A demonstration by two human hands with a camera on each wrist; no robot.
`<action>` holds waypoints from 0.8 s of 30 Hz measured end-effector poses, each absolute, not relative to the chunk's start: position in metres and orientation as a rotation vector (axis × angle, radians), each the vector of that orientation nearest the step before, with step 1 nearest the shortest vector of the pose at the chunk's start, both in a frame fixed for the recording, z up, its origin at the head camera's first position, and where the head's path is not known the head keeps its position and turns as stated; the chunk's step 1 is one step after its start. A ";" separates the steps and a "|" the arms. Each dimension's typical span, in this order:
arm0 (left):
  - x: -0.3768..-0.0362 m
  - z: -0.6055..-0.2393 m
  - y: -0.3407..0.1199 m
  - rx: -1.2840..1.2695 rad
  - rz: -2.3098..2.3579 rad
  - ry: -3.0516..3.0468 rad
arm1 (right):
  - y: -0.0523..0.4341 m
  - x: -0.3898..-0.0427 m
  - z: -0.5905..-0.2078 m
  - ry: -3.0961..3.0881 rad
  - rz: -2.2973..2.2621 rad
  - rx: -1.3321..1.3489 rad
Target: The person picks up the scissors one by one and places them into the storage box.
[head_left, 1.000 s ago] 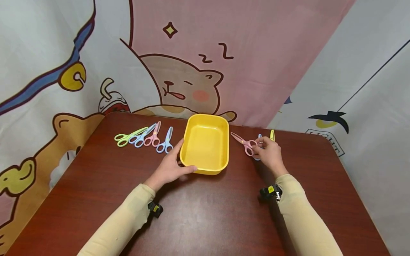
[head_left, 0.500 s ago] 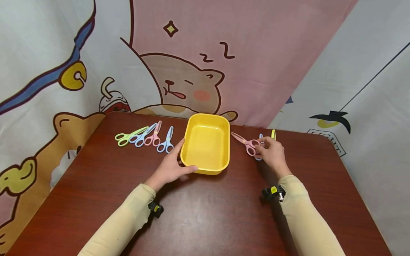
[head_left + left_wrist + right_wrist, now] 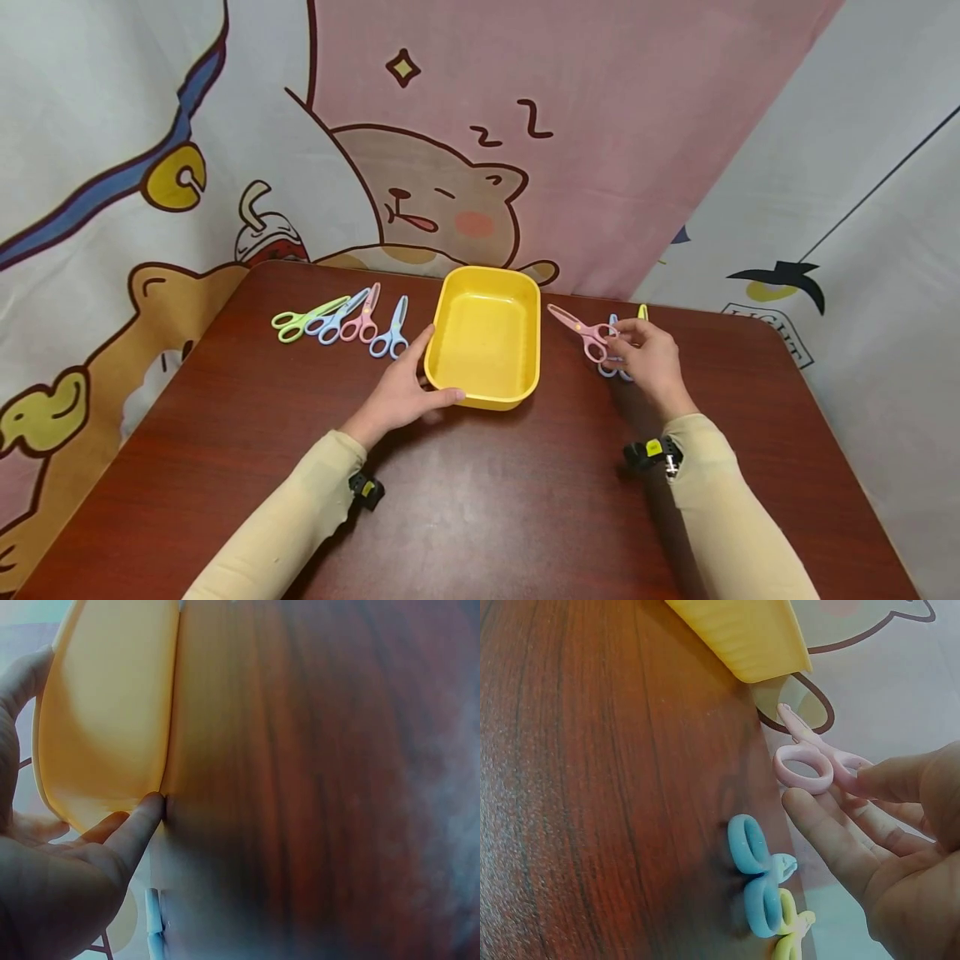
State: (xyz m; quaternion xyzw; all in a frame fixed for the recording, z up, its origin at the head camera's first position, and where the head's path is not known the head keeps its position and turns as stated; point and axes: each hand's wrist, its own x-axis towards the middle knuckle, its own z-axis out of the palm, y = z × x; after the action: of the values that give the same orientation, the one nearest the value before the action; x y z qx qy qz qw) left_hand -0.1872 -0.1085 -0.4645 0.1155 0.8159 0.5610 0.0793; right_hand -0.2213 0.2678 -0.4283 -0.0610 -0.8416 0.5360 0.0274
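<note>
My left hand (image 3: 401, 387) grips the near left corner of a yellow plastic tray (image 3: 483, 342), thumb over the rim and fingers along its side. In the left wrist view, fingertips touch the tray (image 3: 112, 697) low on its wall. Right of the tray, my right hand (image 3: 651, 358) pinches pink scissors (image 3: 577, 327) by one handle ring. The right wrist view has these scissors (image 3: 819, 744) raised off the table, blades pointing away from the hand. Below them lie blue scissors (image 3: 763, 907) and yellow-green scissors (image 3: 789, 946), partly hidden by the hand in the head view.
On the table (image 3: 480, 517), left of the tray, lie green scissors (image 3: 291, 322), blue scissors (image 3: 333, 322), pink scissors (image 3: 363, 323) and another blue pair (image 3: 392, 340). A printed curtain (image 3: 600, 125) hangs behind the table's back edge.
My right hand has drawn slightly to the right with the pink scissors, uncovering more of the blue handles beneath. My left hand keeps its grip on the tray.
</note>
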 end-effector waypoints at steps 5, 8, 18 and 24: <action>-0.186 -0.462 -0.107 0.341 1.696 2.428 | 0.271 -0.219 -0.424 -2.562 1.691 -0.167; -0.186 -0.462 -0.106 0.335 1.717 2.413 | 0.272 -0.218 -0.422 -2.547 1.695 -0.142; -0.185 -0.459 -0.108 0.305 1.689 2.458 | 0.269 -0.214 -0.413 -2.558 1.648 -0.089; -0.182 -0.456 -0.108 0.329 1.703 2.464 | 0.266 -0.210 -0.405 -2.551 1.646 -0.052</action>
State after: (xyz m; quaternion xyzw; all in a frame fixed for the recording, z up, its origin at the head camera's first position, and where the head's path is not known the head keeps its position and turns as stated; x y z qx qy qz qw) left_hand -0.1822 -0.1082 -0.4556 0.1089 0.8161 0.5639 0.0643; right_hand -0.2105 0.2661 -0.4051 -0.0170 -0.8389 0.5415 0.0526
